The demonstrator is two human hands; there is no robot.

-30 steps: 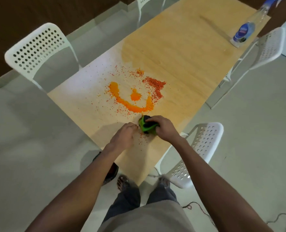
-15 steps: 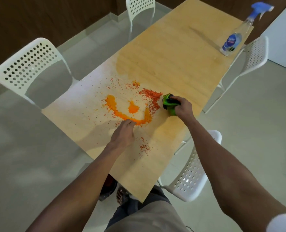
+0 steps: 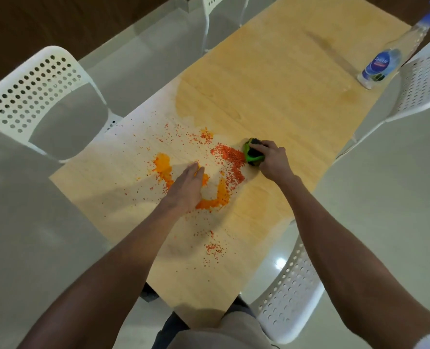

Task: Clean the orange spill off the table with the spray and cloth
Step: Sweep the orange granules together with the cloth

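While the pale wooden tabletop point(image 3: 271, 79) runs away diagonally toward the upper right, four white perforated chairs stand around it: one at the left point(image 3: 35, 96), one at the far end point(image 3: 221, 6), one on the right point(image 3: 420, 89) and one near the person's right side point(image 3: 292, 293). Grey tiled floor point(image 3: 32, 235) surrounds them.

Across the nearer half of the tabletop lies the orange spill point(image 3: 208, 187), a curved band of orange powder with redder grains piled at its right end and loose specks scattered around it, including a small patch nearer the person.

Over the middle of that spill rests the left hand point(image 3: 186, 190), palm down, its fingers straight and released, grasping nothing. At the right edge of the spill the right hand point(image 3: 271, 159) presses down on a bunched green and dark cloth point(image 3: 253, 152), fingers curled over it and grasping it, the cloth touching the red grains.

Well apart from both hands, the clear spray bottle point(image 3: 382, 64) with a blue label and blue trigger stands at the tabletop's far right edge, just beside the right-hand chair.
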